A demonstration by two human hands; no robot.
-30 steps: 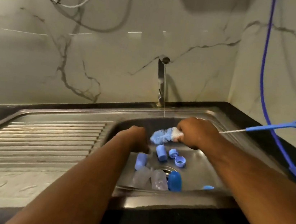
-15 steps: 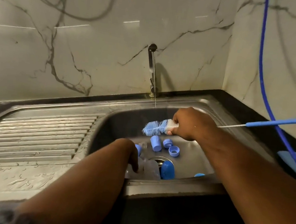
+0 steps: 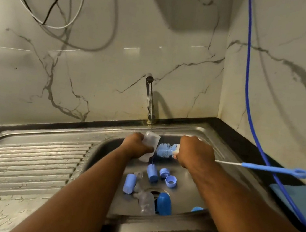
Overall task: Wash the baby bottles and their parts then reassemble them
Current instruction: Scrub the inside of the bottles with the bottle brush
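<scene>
My left hand [image 3: 136, 145] grips a clear baby bottle [image 3: 151, 140] upright over the sink basin [image 3: 192, 191], its open mouth under a thin stream from the tap [image 3: 149, 96]. Beside it, my right hand [image 3: 195, 152] holds a bottle brush [image 3: 165, 150] near its blue and white bristle head, which touches the bottle's side. The brush's blue handle [image 3: 275, 169] sticks out to the right. On the basin floor lie several blue caps and rings [image 3: 170, 181], a blue cover [image 3: 164, 203] and another clear bottle [image 3: 146, 202] by the drain.
A ribbed steel drainboard [image 3: 25, 159] lies left of the basin. A blue hose [image 3: 247, 101] hangs down the right wall onto the dark counter, where a blue cloth [image 3: 298, 199] lies. Cables hang at the top left.
My left hand has come up from the basin floor with a clear bottle and now holds it under the tap's stream. The brush head has stayed beside it in my right hand.
</scene>
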